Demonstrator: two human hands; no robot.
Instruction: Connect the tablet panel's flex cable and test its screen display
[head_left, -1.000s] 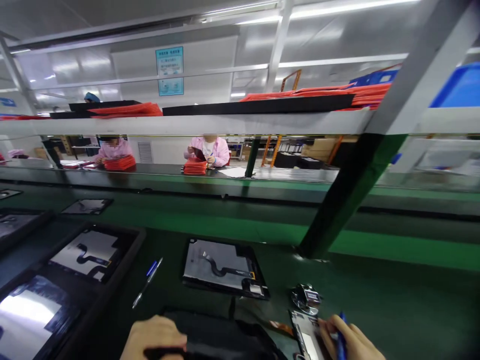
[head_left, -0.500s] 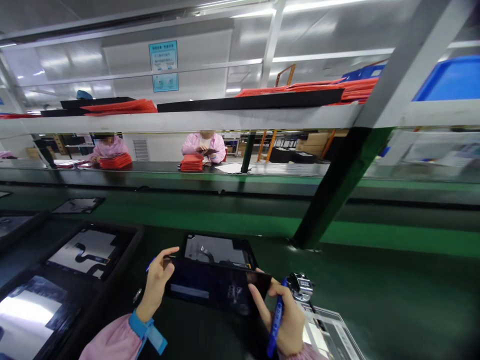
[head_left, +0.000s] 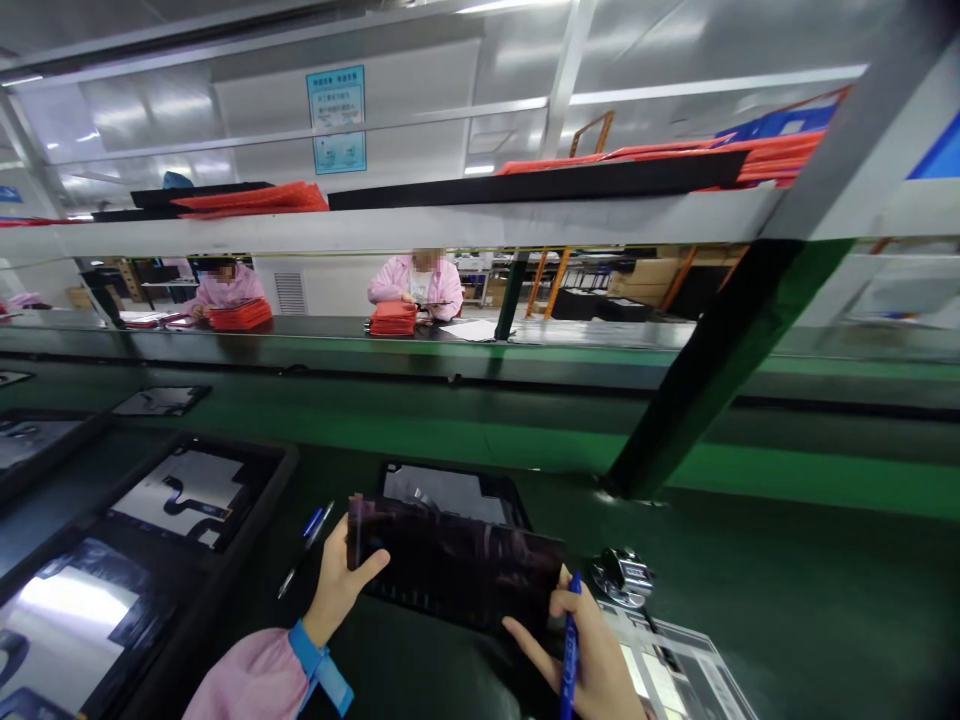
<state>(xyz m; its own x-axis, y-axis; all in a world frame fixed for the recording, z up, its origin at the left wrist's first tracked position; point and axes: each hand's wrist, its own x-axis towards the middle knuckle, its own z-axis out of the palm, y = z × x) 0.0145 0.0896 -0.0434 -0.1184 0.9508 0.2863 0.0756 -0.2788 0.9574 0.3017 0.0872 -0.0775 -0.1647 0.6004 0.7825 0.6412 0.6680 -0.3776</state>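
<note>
A dark, glossy display panel (head_left: 457, 565) is held up between my two hands, tilted so its surface reflects the room. My left hand (head_left: 341, 580) grips its left end, thumb on the front; a blue strap circles that wrist. My right hand (head_left: 581, 640) holds the lower right corner and also has a blue marker pen (head_left: 571, 645) tucked between its fingers. Behind the held panel, another display panel (head_left: 435, 488) lies on the green bench, partly covered from view. A pen (head_left: 306, 550) rests on the bench left of my left hand.
Black trays (head_left: 289, 465) with silver-backed panels stand at the left. To the right are a chrome tally counter (head_left: 624, 577) and a clear plastic holder with papers (head_left: 694, 665). A dark post (head_left: 697, 370) rises from the bench. Two co-workers in pink sit across, beside red stacks (head_left: 393, 318).
The panel in my hands has tilted, and its surface reflections have changed. My left thumb now lies over its front. The view has shifted slightly, and the pen at left shows more fully.
</note>
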